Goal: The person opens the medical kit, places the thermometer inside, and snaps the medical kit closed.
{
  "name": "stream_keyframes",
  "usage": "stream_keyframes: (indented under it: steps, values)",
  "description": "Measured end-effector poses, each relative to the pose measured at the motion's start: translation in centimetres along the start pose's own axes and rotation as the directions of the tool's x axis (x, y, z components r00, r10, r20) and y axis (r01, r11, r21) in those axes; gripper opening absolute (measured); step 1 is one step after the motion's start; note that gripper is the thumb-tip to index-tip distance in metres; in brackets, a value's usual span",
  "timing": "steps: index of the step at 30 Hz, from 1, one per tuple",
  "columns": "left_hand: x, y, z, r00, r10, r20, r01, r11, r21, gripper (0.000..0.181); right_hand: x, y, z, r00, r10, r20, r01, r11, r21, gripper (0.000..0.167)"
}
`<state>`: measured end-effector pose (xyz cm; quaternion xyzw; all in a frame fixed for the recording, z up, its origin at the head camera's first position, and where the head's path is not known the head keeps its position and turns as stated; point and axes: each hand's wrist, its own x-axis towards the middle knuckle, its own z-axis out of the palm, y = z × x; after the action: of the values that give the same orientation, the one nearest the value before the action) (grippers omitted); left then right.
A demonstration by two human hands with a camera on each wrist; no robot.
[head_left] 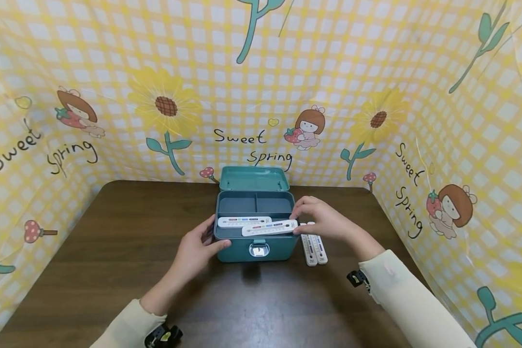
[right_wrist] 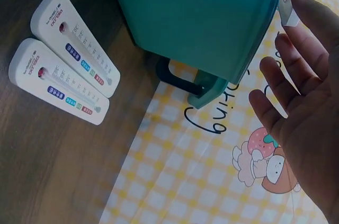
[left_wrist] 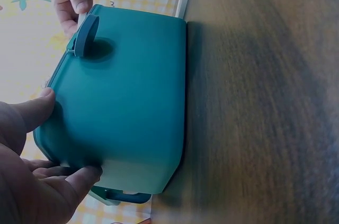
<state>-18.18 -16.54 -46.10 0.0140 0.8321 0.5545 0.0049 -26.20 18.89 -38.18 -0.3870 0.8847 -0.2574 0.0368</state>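
Note:
A teal box (head_left: 235, 251) stands with its lid (head_left: 254, 179) tipped back and a grey tray (head_left: 237, 200) in its top. One white thermometer (head_left: 232, 222) lies in the tray's front compartment. A second thermometer (head_left: 265, 228) overlaps it at a slant, its right end pinched between the thumb and fingers of my right hand (head_left: 324, 220); the right wrist view shows that end (right_wrist: 288, 7) at the box's rim. My left hand (head_left: 195, 249) grips the box's left front corner, thumb on the front; in the left wrist view this hand (left_wrist: 37, 155) has its fingers against the box side.
Two more white thermometers (head_left: 310, 251) (right_wrist: 61, 81) lie side by side on the brown table (head_left: 135, 270), just right of the box. A silver latch (head_left: 259, 249) is on the box front. Behind the table hangs a yellow checked cloth (head_left: 243, 106).

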Motion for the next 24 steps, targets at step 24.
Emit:
stream_keyframes:
  steps: [24]
  values:
    - [0.0, 0.0, 0.0, 1.0, 0.024, -0.012, -0.024, 1.0, -0.009, 0.093, 1.5, -1.4, 2.0, 1.0, -0.019, 0.001, 0.019, 1.0, -0.007, 0.024]
